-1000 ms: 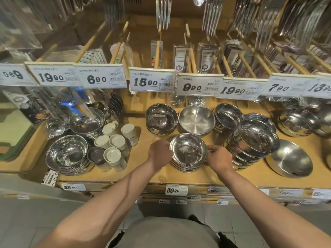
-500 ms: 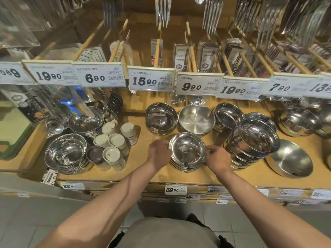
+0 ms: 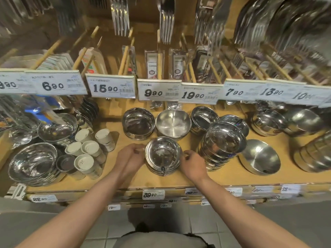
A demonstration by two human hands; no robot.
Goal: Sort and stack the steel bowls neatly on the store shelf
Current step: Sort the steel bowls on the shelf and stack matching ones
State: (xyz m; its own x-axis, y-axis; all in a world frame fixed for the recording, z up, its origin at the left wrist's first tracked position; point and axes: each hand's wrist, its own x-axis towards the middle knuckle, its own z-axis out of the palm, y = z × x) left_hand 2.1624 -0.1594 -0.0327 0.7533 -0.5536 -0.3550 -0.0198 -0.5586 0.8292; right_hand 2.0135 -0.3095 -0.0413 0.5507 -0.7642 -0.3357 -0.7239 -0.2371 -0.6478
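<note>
Both hands flank bowl stack (image 3: 162, 155): left hand (image 3: 129, 158) and right hand (image 3: 192, 162) just beside it, fingers loosely curled, gripping nothing.

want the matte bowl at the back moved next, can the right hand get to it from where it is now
Probably yes. The right hand is beside the front stack, and the matte bowl sits just behind it, open-topped, with nothing above; the tall leaning stack only flanks the path.

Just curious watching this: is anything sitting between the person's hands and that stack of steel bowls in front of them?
Nothing visible. The left hand and right hand flank the stack of bowls closely, with only bare shelf beside them.
</note>
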